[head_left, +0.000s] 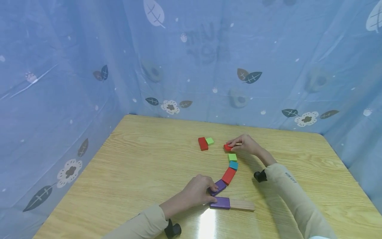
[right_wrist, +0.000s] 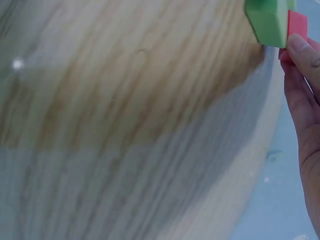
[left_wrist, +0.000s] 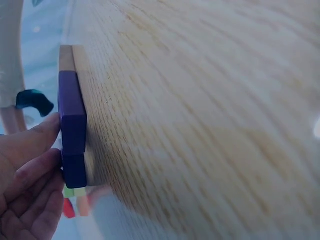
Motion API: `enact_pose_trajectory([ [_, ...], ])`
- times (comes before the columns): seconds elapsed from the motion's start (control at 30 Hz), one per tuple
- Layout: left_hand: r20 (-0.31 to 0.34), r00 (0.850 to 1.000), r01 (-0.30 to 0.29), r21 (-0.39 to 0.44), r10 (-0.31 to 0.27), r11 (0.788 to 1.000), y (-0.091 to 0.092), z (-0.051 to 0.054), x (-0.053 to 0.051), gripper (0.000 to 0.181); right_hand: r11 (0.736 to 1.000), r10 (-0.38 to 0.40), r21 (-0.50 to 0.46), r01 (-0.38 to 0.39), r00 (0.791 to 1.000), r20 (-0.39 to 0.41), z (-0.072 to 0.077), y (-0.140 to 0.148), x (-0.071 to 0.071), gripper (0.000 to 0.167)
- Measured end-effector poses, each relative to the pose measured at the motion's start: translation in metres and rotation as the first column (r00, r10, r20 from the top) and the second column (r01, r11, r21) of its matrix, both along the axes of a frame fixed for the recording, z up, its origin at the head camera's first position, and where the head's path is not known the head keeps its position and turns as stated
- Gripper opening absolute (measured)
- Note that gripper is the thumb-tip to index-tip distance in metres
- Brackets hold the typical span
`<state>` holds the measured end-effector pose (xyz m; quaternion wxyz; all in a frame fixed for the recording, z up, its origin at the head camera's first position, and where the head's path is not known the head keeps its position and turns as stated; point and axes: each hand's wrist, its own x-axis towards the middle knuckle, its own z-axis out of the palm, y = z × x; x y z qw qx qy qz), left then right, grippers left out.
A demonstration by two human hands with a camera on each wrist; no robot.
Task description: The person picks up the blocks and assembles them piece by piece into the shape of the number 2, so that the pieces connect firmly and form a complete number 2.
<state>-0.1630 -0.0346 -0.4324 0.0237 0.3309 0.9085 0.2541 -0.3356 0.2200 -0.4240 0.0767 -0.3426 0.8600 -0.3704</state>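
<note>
My left hand [head_left: 197,191] is at the left ends of two purple blocks, with the thumb at the near purple block [head_left: 221,202] and the fingers at the angled purple block [head_left: 219,187]. A plain wooden block [head_left: 242,204] adjoins the near one. In the left wrist view the fingertips touch the edges of the purple blocks [left_wrist: 73,112]. At the far end of the curve, my right hand [head_left: 245,145] pinches a small red block [head_left: 227,147] between thumb and fingers. Beside it lies a green block [head_left: 232,157], also close by in the right wrist view.
A blue block [head_left: 233,165] and a longer red block [head_left: 229,176] link the green block to the angled purple one. Farther left, another red block [head_left: 203,144] touches a small green block [head_left: 210,141]. A blue patterned curtain [head_left: 209,66] surrounds the wooden table [head_left: 134,166].
</note>
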Motion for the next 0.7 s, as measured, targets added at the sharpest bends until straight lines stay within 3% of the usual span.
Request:
enact_pose_trajectory([
  [0.3, 0.007, 1.0, -0.008, -0.006, 0.008, 1.0, 0.0017, 0.0062, 0.0, 0.028, 0.996, 0.084, 0.027, -0.082, 0.994, -0.067, -0.0035, 0.0031, -0.0006, 0.019],
  [0.53, 0.016, 1.0, -0.004, -0.001, 0.004, 1.0, 0.0031, 0.0087, -0.0006, 0.028, 0.996, 0.092, -0.01, -0.091, 0.996, 0.013, -0.0007, 0.0015, 0.0009, 0.021],
  [0.7, 0.045, 0.999, -0.004, 0.004, 0.004, 1.0, 0.0016, 0.0052, 0.0005, 0.028, 0.994, 0.108, -0.035, -0.107, 0.994, 0.023, -0.0065, -0.004, 0.0048, 0.021],
])
